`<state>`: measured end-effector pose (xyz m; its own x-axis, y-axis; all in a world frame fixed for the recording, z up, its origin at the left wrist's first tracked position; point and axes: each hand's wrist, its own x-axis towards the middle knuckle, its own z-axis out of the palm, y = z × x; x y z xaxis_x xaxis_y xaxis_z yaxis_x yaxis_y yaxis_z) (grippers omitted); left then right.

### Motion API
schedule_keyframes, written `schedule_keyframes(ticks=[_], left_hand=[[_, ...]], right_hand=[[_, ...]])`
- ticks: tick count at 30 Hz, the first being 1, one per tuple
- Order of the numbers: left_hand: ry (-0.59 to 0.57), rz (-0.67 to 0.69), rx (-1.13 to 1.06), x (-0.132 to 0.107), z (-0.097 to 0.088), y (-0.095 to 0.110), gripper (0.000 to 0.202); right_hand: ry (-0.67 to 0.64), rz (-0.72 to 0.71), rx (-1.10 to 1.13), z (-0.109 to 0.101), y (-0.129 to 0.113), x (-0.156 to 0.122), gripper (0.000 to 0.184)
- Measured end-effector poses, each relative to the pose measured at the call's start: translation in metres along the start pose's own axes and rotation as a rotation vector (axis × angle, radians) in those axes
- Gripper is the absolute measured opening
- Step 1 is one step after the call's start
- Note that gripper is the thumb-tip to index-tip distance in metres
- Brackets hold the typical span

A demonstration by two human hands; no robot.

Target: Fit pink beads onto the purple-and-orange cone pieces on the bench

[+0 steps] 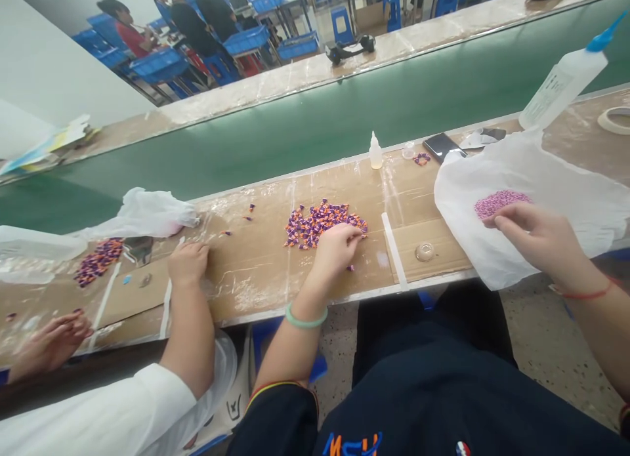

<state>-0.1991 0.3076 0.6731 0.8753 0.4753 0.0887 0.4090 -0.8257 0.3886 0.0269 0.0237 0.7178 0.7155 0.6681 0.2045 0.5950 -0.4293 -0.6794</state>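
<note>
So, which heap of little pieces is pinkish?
It's the right-hand heap, lying on the white plastic by the person's right hand. The middle heap, by the left hand, and far-left heap are purple and orange.

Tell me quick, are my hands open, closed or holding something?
Left hand: curled at the pile of small purple-and-orange pieces; can't tell if closed on one.
Right hand: curled at the heap of tiny pink grains; can't tell if closed on any.

Free lane between purple-orange pile (315, 228), white strip (395, 251) (bottle (376, 157) beyond).
</note>
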Motion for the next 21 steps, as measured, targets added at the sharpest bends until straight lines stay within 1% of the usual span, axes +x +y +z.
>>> schedule_keyframes(ticks=[3,5,7,9,10,12,14,17,19,21], left_hand=[[-0.106,0.066,0.072,0.022,0.001,0.005,0.017],[-0.156,0.093,0.110,0.027,0.002,0.006,0.016],[-0.188,0.109,0.140,0.028,0.004,0.006,0.016],[-0.199,0.117,0.160,0.026,0.004,0.007,0.018],[-0.199,0.121,0.169,0.025,0.003,0.008,0.019],[-0.173,0.123,0.161,0.022,-0.001,0.009,0.020],[-0.103,0.117,0.087,0.017,-0.007,0.010,0.016],[0.014,0.086,-0.113,0.003,-0.018,0.016,0.008],[0.012,0.051,-0.269,-0.011,-0.022,0.023,0.007],[-0.041,0.014,-0.429,-0.028,-0.023,0.032,0.009]], right_hand=[[0.053,0.054,-0.009,-0.001,0.011,0.001,0.012],[0.077,0.066,-0.044,-0.003,0.022,0.003,0.014],[0.073,0.072,-0.090,-0.004,0.035,0.008,0.013],[0.038,0.047,-0.159,-0.004,0.049,0.015,0.014],[0.004,0.012,-0.214,-0.004,0.055,0.019,0.014],[-0.069,-0.050,-0.324,-0.002,0.066,0.029,0.012],[-0.104,-0.075,-0.377,0.001,0.074,0.038,0.010],[-0.109,-0.088,-0.374,0.006,0.080,0.048,0.009],[-0.113,-0.100,-0.361,0.010,0.082,0.051,0.010],[-0.105,-0.111,-0.339,0.014,0.083,0.051,0.007]])
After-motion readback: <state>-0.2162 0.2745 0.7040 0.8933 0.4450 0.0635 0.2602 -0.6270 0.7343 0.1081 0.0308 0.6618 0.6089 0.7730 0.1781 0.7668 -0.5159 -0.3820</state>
